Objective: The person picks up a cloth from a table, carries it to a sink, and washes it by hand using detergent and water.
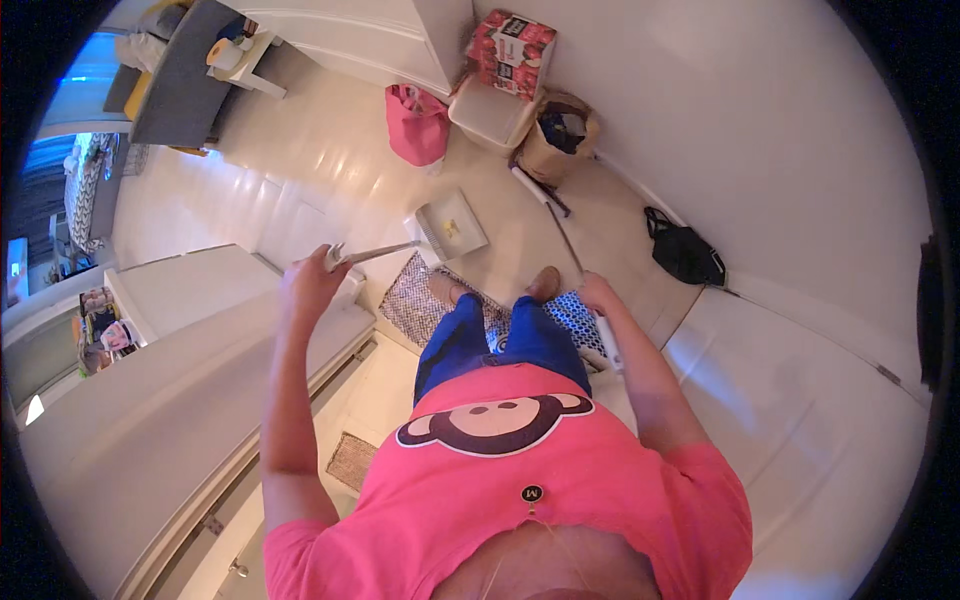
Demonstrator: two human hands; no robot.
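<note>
My left hand (317,279) is closed around the upper end of a long handle (379,252). That handle runs to a white dustpan (466,223) on the floor, in which a small yellowish bit of debris (451,229) lies. On the other side, my right hand (598,291) grips a long thin stick (566,238) with white sections, probably a broom. Its far part reaches a dark, narrow head (556,199) on the floor beside the paper bag; the bristles are hard to make out.
A pink bag (418,126), a lidded plastic bin (490,112) with a red carton (514,54) on it, and a brown paper bag (559,139) stand near the wall. A black bag (685,251) lies by the door (795,390). Patterned mats (409,300) lie around my feet.
</note>
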